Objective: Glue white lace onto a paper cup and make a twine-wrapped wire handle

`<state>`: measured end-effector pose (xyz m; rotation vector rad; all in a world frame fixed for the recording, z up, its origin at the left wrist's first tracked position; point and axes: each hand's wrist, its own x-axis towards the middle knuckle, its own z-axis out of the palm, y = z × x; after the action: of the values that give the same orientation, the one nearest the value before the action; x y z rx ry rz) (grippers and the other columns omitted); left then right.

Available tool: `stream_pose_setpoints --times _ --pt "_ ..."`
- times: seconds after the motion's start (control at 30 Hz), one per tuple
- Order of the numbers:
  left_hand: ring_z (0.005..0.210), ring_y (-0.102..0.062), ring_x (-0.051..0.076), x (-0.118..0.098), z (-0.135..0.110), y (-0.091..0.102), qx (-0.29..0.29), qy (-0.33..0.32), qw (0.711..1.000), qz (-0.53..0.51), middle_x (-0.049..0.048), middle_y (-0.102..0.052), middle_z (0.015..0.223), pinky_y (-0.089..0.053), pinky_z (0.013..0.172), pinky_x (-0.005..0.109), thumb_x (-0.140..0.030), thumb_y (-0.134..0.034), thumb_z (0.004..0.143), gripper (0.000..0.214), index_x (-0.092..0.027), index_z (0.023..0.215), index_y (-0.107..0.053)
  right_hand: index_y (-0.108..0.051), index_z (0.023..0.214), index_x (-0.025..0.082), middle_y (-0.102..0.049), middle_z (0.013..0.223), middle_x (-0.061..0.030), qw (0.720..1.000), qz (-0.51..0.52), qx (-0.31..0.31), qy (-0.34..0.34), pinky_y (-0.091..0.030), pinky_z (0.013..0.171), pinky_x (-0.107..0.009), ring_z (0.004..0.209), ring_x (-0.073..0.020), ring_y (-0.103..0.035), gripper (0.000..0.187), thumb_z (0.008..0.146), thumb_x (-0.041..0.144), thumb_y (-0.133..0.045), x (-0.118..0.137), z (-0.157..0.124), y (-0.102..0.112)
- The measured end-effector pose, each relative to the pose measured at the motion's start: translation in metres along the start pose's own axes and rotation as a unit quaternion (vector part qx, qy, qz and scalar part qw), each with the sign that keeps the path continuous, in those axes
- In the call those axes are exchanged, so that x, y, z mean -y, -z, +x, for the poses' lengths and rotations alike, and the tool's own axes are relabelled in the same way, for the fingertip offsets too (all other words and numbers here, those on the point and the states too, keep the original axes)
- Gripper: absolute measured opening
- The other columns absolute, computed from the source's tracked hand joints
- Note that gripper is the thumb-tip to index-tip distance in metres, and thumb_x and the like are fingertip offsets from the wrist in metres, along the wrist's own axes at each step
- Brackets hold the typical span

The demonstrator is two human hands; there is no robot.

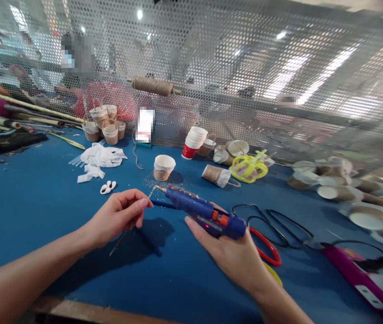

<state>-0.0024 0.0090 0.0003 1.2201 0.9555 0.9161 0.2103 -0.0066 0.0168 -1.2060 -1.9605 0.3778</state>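
My left hand [122, 216] pinches a short, thin, pale strand [151, 192], likely twine; its tail hangs below the fingers. In my right hand [228, 256] is a blue hot glue gun [194, 204] with a red light on. Its metal nozzle points left, close to the strand's upper end; I cannot tell whether they touch. Just beyond the nozzle stands a small twine-wrapped cup [163, 168] with a white rim. A dark blue stick [165, 204] lies on the table behind my fingers, and a similar dark piece [149, 242] shows below them.
Finished little buckets [100, 119] stand at the back left near white lace [102, 155]. A phone [144, 126] leans against the mesh screen. Stacked paper cups [194, 141], a yellow crown-shaped item [249, 167], red-handled scissors [269, 249], black cable and a purple power strip [357, 274] lie rightward.
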Motion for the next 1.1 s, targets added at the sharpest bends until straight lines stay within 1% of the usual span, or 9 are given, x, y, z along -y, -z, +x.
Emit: stream_pose_setpoints --times 0.13,0.27,0.43,0.57,0.67,0.77,0.87,0.97,1.1 --pt "0.038 -0.029 0.003 0.0005 0.0009 0.0003 0.000 -0.006 1.000 0.000 -0.0058 -0.048 0.047 -0.017 0.039 0.017 -0.049 -0.053 0.077 0.034 -0.015 0.080 -0.054 -0.061 0.079 0.021 -0.067 0.074 0.0001 1.000 -0.010 -0.006 0.008 -0.052 0.059 -0.025 0.066 -0.0165 -0.063 0.005 0.073 0.022 -0.060 -0.0002 0.0003 -0.0001" --pt "0.037 -0.029 0.003 0.0015 0.0012 0.0007 0.003 -0.007 1.000 -0.002 -0.0059 -0.049 0.048 -0.017 0.038 0.018 -0.049 -0.053 0.078 0.033 -0.016 0.081 -0.054 -0.061 0.080 0.021 -0.067 0.075 -0.0001 1.000 -0.011 -0.003 0.005 -0.052 0.057 -0.024 0.068 -0.0170 -0.063 0.006 0.074 0.021 -0.059 -0.0001 0.0002 0.0003" --pt "0.037 -0.029 0.003 0.0014 0.0008 0.0010 0.009 -0.006 1.000 -0.005 -0.0061 -0.048 0.048 -0.016 0.038 0.018 -0.048 -0.052 0.079 0.033 -0.015 0.081 -0.054 -0.060 0.077 0.021 -0.066 0.073 0.0004 1.000 -0.010 -0.005 0.017 -0.052 0.057 -0.024 0.064 -0.0153 -0.061 0.003 0.074 0.022 -0.060 -0.0006 -0.0007 0.0000" --pt "0.037 -0.029 0.003 0.0009 0.0010 0.0012 0.011 -0.004 1.000 -0.008 -0.0059 -0.048 0.048 -0.016 0.038 0.018 -0.048 -0.052 0.079 0.033 -0.015 0.080 -0.054 -0.060 0.082 0.021 -0.066 0.076 0.0001 1.000 -0.003 0.000 0.005 -0.052 0.059 -0.024 0.066 -0.0150 -0.061 0.006 0.076 0.022 -0.059 -0.0034 -0.0027 -0.0006" --pt "0.037 -0.030 0.003 0.0009 0.0012 0.0014 0.010 -0.006 1.000 -0.013 -0.0055 -0.049 0.048 -0.017 0.038 0.018 -0.049 -0.053 0.078 0.034 -0.015 0.080 -0.054 -0.060 0.080 0.021 -0.066 0.073 0.0002 1.000 0.001 0.007 0.000 -0.052 0.056 -0.023 0.065 -0.0149 -0.061 0.005 0.075 0.022 -0.059 -0.0062 -0.0044 -0.0012" --pt "0.037 -0.031 0.003 0.0014 0.0011 0.0017 0.014 -0.001 0.999 -0.031 -0.0055 -0.049 0.048 -0.017 0.038 0.017 -0.048 -0.054 0.078 0.033 -0.015 0.080 -0.054 -0.060 0.078 0.021 -0.065 0.072 0.0003 1.000 0.002 0.004 0.003 -0.052 0.057 -0.023 0.064 -0.0148 -0.061 0.003 0.075 0.022 -0.059 -0.0053 -0.0036 -0.0011" --pt "0.037 -0.032 0.003 0.0017 0.0013 0.0018 0.022 0.012 0.998 -0.060 -0.0056 -0.049 0.047 -0.017 0.037 0.017 -0.046 -0.055 0.078 0.031 -0.015 0.079 -0.055 -0.060 0.081 0.021 -0.066 0.077 0.0000 1.000 0.007 -0.007 0.006 -0.052 0.062 -0.023 0.069 -0.0157 -0.062 0.006 0.075 0.021 -0.059 -0.0021 -0.0012 -0.0007" --pt "0.035 -0.029 0.002 0.0017 0.0021 0.0017 0.033 0.024 0.994 -0.097 -0.0057 -0.049 0.046 -0.015 0.037 0.017 -0.045 -0.056 0.077 0.030 -0.015 0.078 -0.055 -0.060 0.085 0.021 -0.067 0.081 -0.0005 1.000 0.008 -0.009 0.002 -0.052 0.062 -0.024 0.072 -0.0163 -0.063 0.009 0.076 0.021 -0.059 -0.0012 -0.0005 -0.0009" --pt "0.034 -0.028 0.002 0.0024 0.0030 0.0023 0.047 0.025 0.991 -0.126 -0.0055 -0.049 0.045 -0.017 0.037 0.017 -0.043 -0.057 0.078 0.028 -0.015 0.078 -0.056 -0.060 0.086 0.021 -0.067 0.083 -0.0013 1.000 -0.002 0.010 0.005 -0.052 0.064 -0.025 0.076 -0.0175 -0.063 0.010 0.077 0.023 -0.059 -0.0041 -0.0024 -0.0016"
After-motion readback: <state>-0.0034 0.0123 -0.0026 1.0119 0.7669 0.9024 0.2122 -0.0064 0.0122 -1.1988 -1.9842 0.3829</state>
